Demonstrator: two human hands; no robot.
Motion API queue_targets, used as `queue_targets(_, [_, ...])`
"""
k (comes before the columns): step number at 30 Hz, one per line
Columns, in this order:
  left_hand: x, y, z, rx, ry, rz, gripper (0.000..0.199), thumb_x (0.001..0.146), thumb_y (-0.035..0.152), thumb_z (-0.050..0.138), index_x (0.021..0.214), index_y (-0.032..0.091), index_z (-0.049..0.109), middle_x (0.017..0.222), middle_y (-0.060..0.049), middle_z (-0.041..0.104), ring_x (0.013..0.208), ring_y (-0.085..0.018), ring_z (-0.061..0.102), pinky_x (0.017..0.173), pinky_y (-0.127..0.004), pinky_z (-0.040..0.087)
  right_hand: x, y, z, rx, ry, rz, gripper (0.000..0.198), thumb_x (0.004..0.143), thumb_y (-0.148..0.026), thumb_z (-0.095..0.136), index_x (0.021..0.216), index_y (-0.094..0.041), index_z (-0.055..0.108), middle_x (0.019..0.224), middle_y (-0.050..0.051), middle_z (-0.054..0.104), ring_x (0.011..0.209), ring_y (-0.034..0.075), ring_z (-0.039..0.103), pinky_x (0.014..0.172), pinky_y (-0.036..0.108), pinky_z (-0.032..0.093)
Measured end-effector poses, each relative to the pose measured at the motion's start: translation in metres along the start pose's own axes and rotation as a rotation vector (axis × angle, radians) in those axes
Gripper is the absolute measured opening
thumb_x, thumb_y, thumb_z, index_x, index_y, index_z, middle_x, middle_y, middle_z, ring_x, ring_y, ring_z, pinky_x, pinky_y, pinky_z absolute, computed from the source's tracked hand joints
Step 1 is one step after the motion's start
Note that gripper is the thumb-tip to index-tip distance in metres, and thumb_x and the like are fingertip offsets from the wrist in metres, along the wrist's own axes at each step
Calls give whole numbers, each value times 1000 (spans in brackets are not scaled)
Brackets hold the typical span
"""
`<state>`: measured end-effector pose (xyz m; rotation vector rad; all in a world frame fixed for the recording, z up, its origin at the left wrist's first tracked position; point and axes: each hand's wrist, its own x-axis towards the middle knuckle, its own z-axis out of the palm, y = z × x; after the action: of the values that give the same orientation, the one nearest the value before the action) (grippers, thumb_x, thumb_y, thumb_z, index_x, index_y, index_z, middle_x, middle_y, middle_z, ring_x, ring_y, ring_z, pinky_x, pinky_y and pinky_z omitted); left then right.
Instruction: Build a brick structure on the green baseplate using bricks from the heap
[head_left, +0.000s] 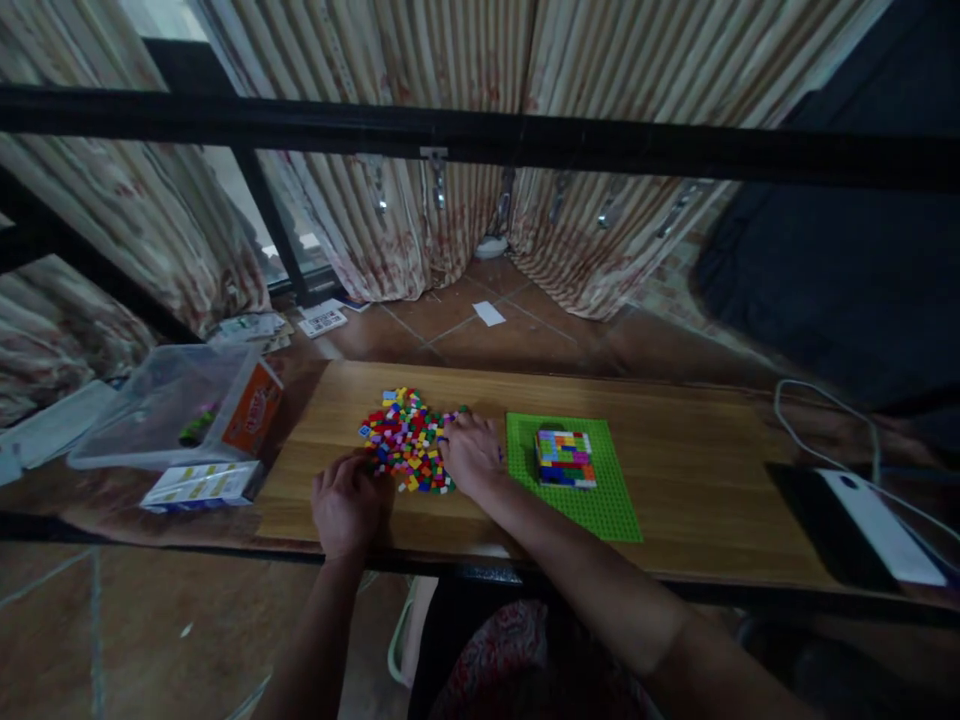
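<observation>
Both my hands at the brick pile on the wooden table.

My right hand (471, 452) lies palm-down on the right edge of the loose coloured bricks (407, 440), fingers curled in; can't tell if it grips one. My left hand (346, 503) is loosely clenched, touching the pile's lower left edge. Just right of the pile, a green baseplate (607, 505) carries a stacked brick block (565, 458). Clear plastic bin (161, 405) sits far left.

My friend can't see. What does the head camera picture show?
Two hands rest at a pile of small coloured bricks on a wooden table: left hand at its near edge, right hand on it. Beside it, a brick block stands on a green baseplate.
</observation>
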<state>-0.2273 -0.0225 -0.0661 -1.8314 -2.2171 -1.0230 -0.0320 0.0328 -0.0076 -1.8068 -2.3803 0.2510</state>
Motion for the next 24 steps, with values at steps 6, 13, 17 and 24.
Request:
queue_targets(6, [0, 0, -1, 11, 2, -3, 25, 84, 19, 44, 90, 19, 68, 99, -10, 71, 92, -27, 60, 87, -41, 47, 2, -6, -6, 1, -58, 32, 28, 89, -14, 47, 108, -12, 68, 112, 16, 66, 107, 26, 55, 89, 39, 36])
queue_targets(13, [2, -5, 0, -34, -9, -4, 23, 84, 19, 45, 87, 21, 67, 98, -9, 70, 93, -27, 61, 87, -42, 46, 8, -8, -1, 49, -32, 22, 28, 88, -10, 47, 102, -14, 70, 112, 15, 69, 109, 25, 57, 91, 37, 38])
queue_targets(17, [2, -5, -1, -30, -10, -4, 22, 83, 20, 45, 88, 22, 67, 98, -10, 70, 93, -27, 60, 86, -42, 47, -2, -6, -5, 130, 30, -9, 22, 89, -18, 51, 102, -16, 69, 115, 13, 68, 111, 26, 56, 94, 38, 40])
queue_targets(24, [0, -4, -2, -19, -34, -6, 20, 83, 19, 47, 89, 24, 65, 99, -7, 69, 94, -28, 60, 86, -45, 49, -32, 15, -13, 984, 198, 94, 9, 85, -26, 58, 87, -21, 65, 84, 2, 73, 76, 17, 67, 71, 28, 51])
